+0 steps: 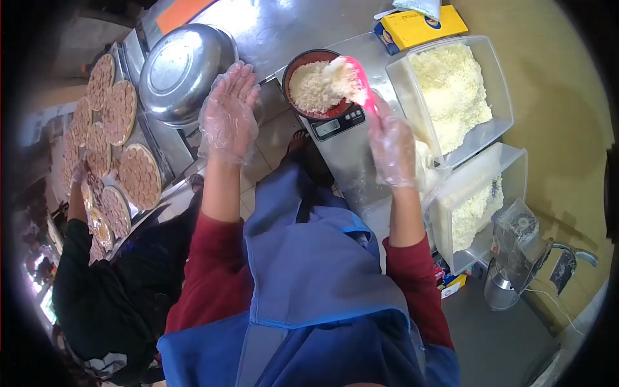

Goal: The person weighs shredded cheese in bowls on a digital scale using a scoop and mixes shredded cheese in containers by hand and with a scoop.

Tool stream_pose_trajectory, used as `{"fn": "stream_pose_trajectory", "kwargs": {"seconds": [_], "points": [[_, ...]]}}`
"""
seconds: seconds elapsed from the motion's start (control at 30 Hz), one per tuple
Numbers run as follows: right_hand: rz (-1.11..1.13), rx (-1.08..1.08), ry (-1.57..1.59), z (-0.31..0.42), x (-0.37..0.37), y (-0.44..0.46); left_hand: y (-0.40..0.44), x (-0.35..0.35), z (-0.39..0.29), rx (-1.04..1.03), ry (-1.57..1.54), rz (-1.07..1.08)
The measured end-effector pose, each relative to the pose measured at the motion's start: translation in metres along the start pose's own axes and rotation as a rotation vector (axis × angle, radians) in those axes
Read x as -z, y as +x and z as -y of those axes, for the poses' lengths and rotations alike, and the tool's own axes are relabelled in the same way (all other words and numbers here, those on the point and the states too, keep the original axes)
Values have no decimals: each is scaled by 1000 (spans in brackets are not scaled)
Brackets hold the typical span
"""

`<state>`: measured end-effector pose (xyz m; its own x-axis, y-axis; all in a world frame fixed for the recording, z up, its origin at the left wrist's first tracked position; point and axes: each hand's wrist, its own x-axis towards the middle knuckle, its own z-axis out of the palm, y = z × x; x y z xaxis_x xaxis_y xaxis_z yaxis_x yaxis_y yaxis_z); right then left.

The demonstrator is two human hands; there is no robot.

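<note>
My right hand (pixel 392 147), in a clear plastic glove, is closed round the handle of a pink scoop (pixel 366 90). The scoop carries pale, grated cheese-like crumbs and tilts over a brown bowl with a red inside (pixel 289 103). More of the same grated food (pixel 311 87) lies in the bowl, which stands on a digital scale (pixel 329 129). My left hand (pixel 230 119), gloved too, is held palm up with fingers stretched, left of the bowl and beside an upturned metal basin (pixel 184 71). Nothing lies in it.
Two clear plastic bins (pixel 501 97) (pixel 516 174) of grated food stand at the right, near a blender (pixel 512 238). A yellow box (pixel 422 29) sits behind. At left, several round topped pizzas (pixel 138 177) cover a table where another person's hand (pixel 78 173) reaches in.
</note>
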<state>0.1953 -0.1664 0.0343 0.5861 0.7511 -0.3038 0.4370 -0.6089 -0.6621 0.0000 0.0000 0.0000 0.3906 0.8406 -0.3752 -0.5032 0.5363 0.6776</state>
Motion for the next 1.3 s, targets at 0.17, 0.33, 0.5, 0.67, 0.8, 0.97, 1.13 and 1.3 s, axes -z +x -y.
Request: {"fn": "stream_pose_trajectory", "kwargs": {"seconds": [0.17,0.33,0.5,0.67,0.8,0.97,1.13,1.3], "points": [[-237,240,-367,7,-18,-1,-5,11,-6,-1,-14,-9],[-21,110,110,-22,-17,12,-7,13,-6,1,-27,2],[119,-185,461,-27,4,11,-5,14,-6,9,-34,17],[73,-199,608,-26,24,2,-5,14,-3,6,-15,30],[34,-216,617,-26,32,-2,-2,10,-2,15,-7,10],[20,-206,631,-34,36,-4,-2,8,-2,1,-1,34],[38,-176,652,-28,31,-6,2,10,4,7,3,30],[97,-143,640,-23,6,2,4,3,16,-59,316,-11]]}}
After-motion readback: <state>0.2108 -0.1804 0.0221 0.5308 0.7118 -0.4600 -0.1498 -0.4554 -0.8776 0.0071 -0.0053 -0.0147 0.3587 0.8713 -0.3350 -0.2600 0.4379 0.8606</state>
